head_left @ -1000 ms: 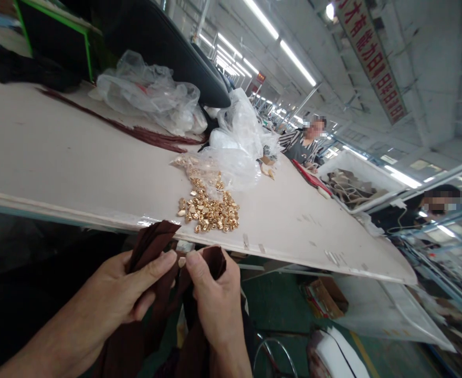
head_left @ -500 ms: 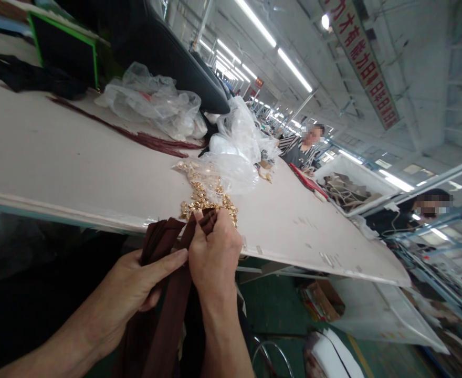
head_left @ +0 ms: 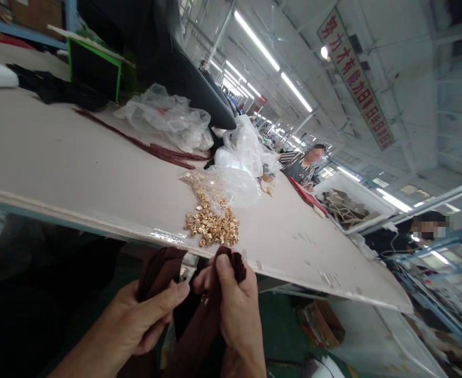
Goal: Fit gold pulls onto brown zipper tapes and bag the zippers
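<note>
Dark brown fabric (head_left: 199,328) hangs between my hands, just below the table's front edge. My left hand (head_left: 148,312) is closed on a bunched part of it, thumb on top. My right hand (head_left: 237,302) grips another folded part, thumb pressed along it. Between them, a small pale shiny piece (head_left: 188,266) shows near my left thumb; what it is I cannot tell. Beyond my hands, a pile of small gold metal pieces (head_left: 215,226) lies on the table (head_left: 108,184), spilling from a clear plastic bag (head_left: 234,184).
Brown strips (head_left: 148,149) and a crumpled plastic bag (head_left: 168,118) lie farther back, near a black padded object (head_left: 199,79). A white bin (head_left: 349,202) of fabric stands right, by a person in stripes (head_left: 302,163). A cardboard box (head_left: 321,320) is under the table.
Both hands have moved lower and farther apart, my right hand shifting right with its fabric. The gold pile is now uncovered, and the pale shiny piece has come into sight.
</note>
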`<state>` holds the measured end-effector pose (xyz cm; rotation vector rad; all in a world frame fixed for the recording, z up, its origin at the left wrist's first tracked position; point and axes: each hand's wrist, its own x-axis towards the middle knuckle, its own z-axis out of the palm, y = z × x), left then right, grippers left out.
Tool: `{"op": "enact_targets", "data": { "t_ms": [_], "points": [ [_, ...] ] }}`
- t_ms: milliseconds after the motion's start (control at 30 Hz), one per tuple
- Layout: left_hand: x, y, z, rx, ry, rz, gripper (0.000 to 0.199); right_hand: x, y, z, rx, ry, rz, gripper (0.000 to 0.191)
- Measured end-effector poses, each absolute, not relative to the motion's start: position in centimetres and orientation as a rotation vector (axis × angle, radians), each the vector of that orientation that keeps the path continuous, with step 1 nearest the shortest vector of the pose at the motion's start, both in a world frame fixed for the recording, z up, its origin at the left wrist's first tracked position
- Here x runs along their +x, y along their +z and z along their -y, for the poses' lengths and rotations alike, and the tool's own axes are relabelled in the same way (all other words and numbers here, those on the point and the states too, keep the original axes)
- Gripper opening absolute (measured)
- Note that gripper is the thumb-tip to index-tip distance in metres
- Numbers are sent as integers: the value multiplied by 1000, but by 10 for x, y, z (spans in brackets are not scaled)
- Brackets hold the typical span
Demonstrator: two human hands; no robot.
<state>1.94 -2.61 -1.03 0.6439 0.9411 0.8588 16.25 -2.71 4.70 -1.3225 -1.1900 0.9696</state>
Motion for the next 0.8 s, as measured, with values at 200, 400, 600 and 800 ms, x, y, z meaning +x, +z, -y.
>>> {"op": "enact_targets", "data": {
  "t_ms": [200,400,600,800],
  "points": [
    [12,-10,16,617,919,-931,47,157,56,11,-1605,517,1343,25],
    [12,10,17,589,952,-943,37,141,56,-3,-1961,-104,1726,24],
    [10,19,20,525,897,-879,39,155,54,12,-1732,-191,1848,35],
    [10,15,25,479,799,-803,50,157,35,55,-1640,162,1826,48]
  ]
}}
